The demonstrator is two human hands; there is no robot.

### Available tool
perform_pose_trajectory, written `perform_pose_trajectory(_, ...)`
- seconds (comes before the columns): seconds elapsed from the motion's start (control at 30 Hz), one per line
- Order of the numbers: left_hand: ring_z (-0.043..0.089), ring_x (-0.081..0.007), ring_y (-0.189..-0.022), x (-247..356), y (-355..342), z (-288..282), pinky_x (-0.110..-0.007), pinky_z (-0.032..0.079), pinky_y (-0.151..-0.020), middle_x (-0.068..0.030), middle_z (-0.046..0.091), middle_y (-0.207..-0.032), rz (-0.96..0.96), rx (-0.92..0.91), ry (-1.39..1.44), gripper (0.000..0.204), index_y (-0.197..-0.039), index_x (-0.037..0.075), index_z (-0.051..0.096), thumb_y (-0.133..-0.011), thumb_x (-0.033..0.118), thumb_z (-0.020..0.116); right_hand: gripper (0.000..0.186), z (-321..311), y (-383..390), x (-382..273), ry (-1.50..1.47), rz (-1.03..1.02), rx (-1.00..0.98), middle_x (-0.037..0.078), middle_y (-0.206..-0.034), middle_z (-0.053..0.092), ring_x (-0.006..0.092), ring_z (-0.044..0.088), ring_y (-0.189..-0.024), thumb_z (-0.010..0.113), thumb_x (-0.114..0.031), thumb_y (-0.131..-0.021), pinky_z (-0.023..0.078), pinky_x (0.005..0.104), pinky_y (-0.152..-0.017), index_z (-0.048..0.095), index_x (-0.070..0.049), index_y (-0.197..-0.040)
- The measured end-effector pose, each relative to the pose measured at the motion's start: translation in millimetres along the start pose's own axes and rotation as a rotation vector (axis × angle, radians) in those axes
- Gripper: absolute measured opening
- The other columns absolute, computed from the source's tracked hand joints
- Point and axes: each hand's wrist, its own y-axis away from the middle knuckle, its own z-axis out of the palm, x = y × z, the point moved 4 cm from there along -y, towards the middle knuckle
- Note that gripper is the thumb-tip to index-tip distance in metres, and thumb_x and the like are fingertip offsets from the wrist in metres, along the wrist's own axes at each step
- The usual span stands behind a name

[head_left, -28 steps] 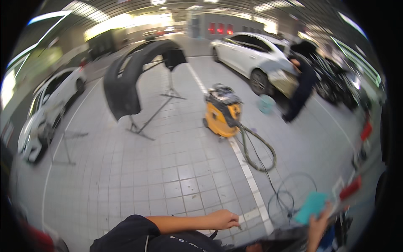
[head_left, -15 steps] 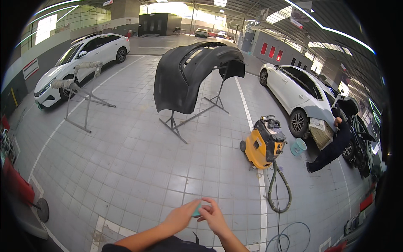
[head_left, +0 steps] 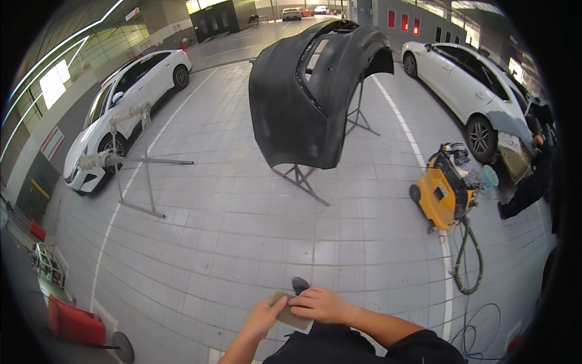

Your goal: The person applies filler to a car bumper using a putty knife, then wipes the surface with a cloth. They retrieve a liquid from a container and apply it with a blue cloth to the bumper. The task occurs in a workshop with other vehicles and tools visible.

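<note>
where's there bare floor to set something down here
Bare floor lies beyond the left hand, right hand and dark shoe, reaching to the black bumper; another patch runs between the bumper and yellow machine. The right side is crowded: machine, hose, turquoise bucket and co-worker bunch near the right-hand white car. A padded stand occupies the left.

At the bottom centre of the frame, a pad (head_left: 296, 321) is sitting between the hands (head_left: 325, 305). Past them, a bumper (head_left: 288, 103) is resting on a stand (head_left: 312, 190) at upper centre. A rack (head_left: 170, 162) is standing before a car (head_left: 143, 90) at upper left; at upper right, another car (head_left: 454, 79) is sitting behind a vacuum (head_left: 439, 197), whose hose (head_left: 481, 261) is trailing below.
</note>
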Motion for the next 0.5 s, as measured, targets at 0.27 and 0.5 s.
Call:
perform_pose_trajectory(0.27,0.046,-0.0244,-0.133,173.6,-128.7,-109.7,-0.037,0.033,-0.113,-0.0176,0.048,-0.146,0.254,0.023,0.18,0.066,-0.15,0.0,0.032,-0.104,0.045,0.044,0.011,19.8,-187.4,176.7,-0.189,0.12,-0.062,0.015,-0.125,0.056,0.0312,0.056,-0.112,0.055,-0.01,-0.082,0.046,0.0402,-0.089,0.054,-0.004,-0.091)
perform_pose_trajectory(0.5,0.011,-0.029,-0.151,266.8,-252.4,-206.8,-0.043,0.01,-0.121,-0.0158,0.008,-0.164,0.782,0.353,0.226,0.091,-0.156,0.001,0.005,-0.098,0.069,0.022,0.057,100.7,-340.9,300.0,-1.245,0.527,0.055,0.016,-0.163,0.013,0.0293,0.016,-0.15,0.045,-0.012,-0.099,0.018,0.0398,-0.119,0.023,0.0,-0.15)
